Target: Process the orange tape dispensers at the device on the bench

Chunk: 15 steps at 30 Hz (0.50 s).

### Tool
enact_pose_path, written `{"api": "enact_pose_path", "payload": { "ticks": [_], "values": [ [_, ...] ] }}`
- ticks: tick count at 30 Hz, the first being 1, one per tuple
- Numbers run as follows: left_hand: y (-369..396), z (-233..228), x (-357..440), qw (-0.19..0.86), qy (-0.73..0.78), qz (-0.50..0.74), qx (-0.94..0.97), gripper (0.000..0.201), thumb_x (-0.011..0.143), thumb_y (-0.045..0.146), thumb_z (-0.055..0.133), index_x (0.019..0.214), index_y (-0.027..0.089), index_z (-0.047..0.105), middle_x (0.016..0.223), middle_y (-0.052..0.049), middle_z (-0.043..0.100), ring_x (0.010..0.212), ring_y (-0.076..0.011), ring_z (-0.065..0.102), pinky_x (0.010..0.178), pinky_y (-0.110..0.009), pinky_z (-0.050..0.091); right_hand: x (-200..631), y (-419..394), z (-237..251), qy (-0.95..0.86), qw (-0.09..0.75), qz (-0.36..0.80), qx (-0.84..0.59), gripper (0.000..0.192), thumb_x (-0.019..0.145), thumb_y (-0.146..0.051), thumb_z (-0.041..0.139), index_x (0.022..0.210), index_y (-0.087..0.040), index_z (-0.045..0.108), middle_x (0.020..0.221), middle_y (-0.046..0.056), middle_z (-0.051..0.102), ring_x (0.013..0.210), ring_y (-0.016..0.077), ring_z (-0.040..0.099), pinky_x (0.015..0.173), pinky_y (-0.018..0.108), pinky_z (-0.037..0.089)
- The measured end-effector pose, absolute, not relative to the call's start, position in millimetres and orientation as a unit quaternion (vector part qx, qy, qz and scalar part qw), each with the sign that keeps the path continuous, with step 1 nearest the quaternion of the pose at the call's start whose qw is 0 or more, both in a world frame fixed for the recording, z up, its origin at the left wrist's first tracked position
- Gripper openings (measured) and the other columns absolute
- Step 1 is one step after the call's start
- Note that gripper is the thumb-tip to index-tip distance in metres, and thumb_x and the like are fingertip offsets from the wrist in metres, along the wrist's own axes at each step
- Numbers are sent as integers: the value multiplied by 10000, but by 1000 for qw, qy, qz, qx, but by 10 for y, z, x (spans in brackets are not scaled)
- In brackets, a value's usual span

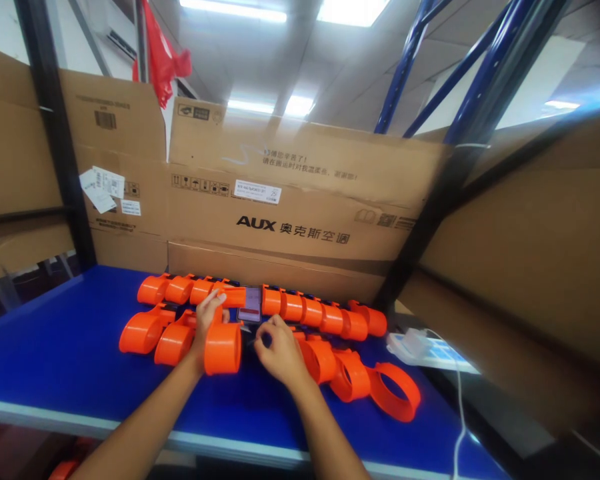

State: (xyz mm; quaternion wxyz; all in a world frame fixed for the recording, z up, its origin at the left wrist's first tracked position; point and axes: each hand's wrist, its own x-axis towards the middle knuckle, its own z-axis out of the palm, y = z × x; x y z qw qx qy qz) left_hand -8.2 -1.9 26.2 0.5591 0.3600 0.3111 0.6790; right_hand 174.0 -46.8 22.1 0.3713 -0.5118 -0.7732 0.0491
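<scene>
While both hands work at the middle of the desk, the scene reads so:
Left hand (209, 325): closed round an orange part (223, 347), fingers over its top; part stands on the desk
Right hand (276, 349): fingers curled, pinching something small and dark; what it is cannot be told
Desk (65, 360): blue; two rows of orange parts across it
Card (251, 304): purple, in the gap of the back row (310, 311), just beyond both hands
Front row (353, 377): open rings to the right
Boxes (300, 207): cardboard, behind the desk

Bright ceiling panels (351, 10) glaring overhead, wide-angle bending at edges, right side blurred
</scene>
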Motion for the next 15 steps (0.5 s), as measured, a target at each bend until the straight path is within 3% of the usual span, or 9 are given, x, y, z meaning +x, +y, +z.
{"api": "enact_pose_path", "payload": {
  "ticks": [9, 15],
  "values": [
    [-31, 342, -45, 541, 306, 668, 409, 297, 733, 437, 679, 853, 184, 580, 389, 79, 460, 326, -88, 389, 395, -209, 278, 1743, -446, 182, -794, 298, 33, -529, 109, 807, -165, 613, 807, -242, 690, 832, 16, 614, 744, 158, 569, 606, 243, 346],
    [25, 283, -56, 552, 312, 664, 397, 358, 700, 475, 698, 865, 180, 581, 399, 83, 457, 336, -96, 400, 396, -216, 281, 1720, -431, 150, -787, 320, 50, -524, 147, 839, -188, 607, 911, -259, 713, 888, 35, 682, 814, 187, 607, 681, 263, 404]
  ]
}}
